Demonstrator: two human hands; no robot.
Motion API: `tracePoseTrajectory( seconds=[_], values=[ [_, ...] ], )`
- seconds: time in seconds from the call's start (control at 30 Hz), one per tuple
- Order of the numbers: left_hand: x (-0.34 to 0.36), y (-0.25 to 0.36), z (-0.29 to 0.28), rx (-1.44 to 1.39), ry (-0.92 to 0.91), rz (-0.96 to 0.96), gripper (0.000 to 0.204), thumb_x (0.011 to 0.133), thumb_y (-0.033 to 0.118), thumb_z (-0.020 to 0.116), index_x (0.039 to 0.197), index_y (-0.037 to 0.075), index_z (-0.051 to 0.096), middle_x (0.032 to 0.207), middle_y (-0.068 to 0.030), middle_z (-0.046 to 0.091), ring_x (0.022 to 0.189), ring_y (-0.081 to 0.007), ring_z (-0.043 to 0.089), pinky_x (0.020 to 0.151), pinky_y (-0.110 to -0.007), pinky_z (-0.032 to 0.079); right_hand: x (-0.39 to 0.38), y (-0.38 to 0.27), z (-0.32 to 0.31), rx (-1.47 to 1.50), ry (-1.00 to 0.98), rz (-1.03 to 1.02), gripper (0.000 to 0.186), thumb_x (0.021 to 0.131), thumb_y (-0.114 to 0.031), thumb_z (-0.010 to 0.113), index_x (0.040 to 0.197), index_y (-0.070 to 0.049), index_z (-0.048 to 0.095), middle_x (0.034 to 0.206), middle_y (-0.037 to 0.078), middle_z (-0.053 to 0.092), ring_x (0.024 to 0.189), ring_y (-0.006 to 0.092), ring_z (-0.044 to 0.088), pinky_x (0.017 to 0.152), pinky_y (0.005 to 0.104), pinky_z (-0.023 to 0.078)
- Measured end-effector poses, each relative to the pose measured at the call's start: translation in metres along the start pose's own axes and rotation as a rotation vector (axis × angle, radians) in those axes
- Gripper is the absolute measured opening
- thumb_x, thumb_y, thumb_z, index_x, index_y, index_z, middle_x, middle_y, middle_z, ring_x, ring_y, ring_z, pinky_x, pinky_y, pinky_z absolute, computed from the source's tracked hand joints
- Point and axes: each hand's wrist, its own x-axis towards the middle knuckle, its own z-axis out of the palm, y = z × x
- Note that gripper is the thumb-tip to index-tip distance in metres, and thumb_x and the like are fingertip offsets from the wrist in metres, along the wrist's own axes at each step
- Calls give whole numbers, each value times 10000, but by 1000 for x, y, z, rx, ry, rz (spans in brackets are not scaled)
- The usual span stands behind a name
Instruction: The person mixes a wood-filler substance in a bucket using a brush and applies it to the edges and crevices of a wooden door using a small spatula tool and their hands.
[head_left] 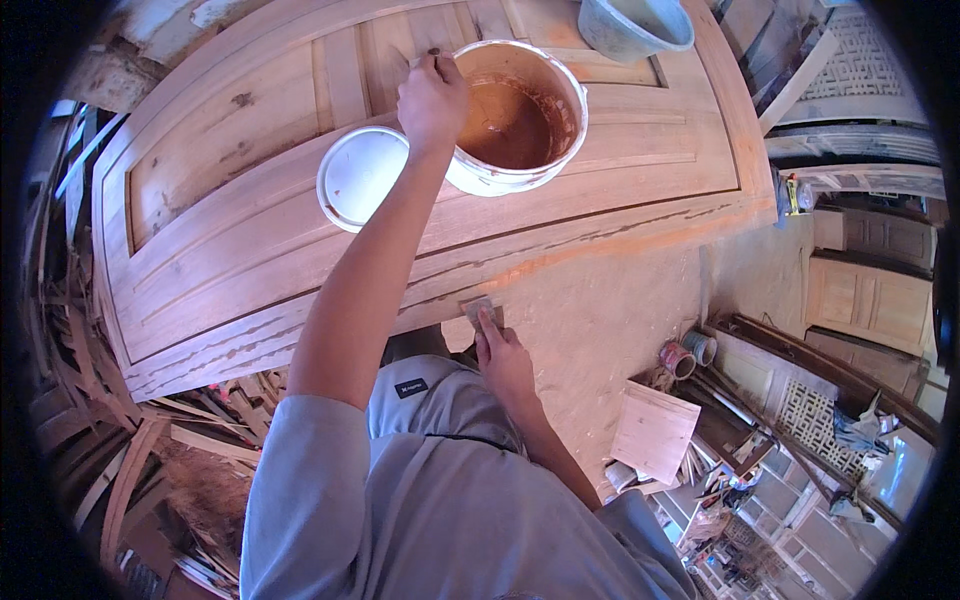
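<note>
Nearest to me, the right hand (503, 362) is held low, just off the near edge of the door panel (640, 126). I read its grip as closed on a small flat applicator (476, 305), thumb laid along the face. I cannot tell whether the applicator touches the panel edge. Along that near edge run dark streaks, with an orange smear (520, 272) toward the right.

Beyond the edge, the white lid (345, 178) lies on the panel, just left of the white bucket (515, 68). The bucket stands upright on the panel, right of centre, with reddish-brown paste (505, 122) inside. The left hand (435, 102) is at the bucket's left rim, fingers curled, with a small dark tip (433, 52) showing past them. I cannot confirm whether the fingers clasp the rim, a tool, or both. Farthest out, at the right, a grey tub (650, 35) stands on the panel.

Step in hand, by my judgement: handling paste at the bucket, between spreading passes on the panel edge. The next move calls for a modest load of paste, a steady bucket, and the applicator kept flat to the streaked edge. Caution: the left forearm passes over the lid; lift clear before retracting.
</note>
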Motion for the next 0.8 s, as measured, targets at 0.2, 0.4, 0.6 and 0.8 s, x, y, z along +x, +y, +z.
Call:
tracePoseTrajectory(
  seconds=[0.2,0.4,0.6,0.8],
  values=[
    [-3,0,3,-52,-11,-16,443,973,397,447,1032,24,680,997,-293,660,991,-494,613,897,-547,476,57,-11,-58,-326,-369,-261,492,942,-294,558,1420,-312,444,913,193,589,712,391,649,632,498,558],
    [-2,-6,5,-30,36,4,417,973,389,448,1017,36,666,972,-268,674,958,-484,629,872,-552,490,105,-2,-113,-577,-543,-411,435,921,-290,558,1348,-291,474,952,161,605,770,373,670,687,501,557],
    [-5,-1,3,-49,38,-20,382,971,360,463,967,36,664,895,-250,688,903,-468,650,837,-551,505,133,56,-164,-679,-526,-386,304,918,-309,590,1212,-230,586,797,176,638,781,350,685,634,479,557],
    [-2,0,4,-57,42,-17,361,967,344,481,948,37,669,869,-245,689,898,-465,651,832,-540,511,130,95,-192,-493,-394,-241,391,958,-299,550,1343,-235,531,808,193,638,726,377,658,669,492,535]
  ],
)
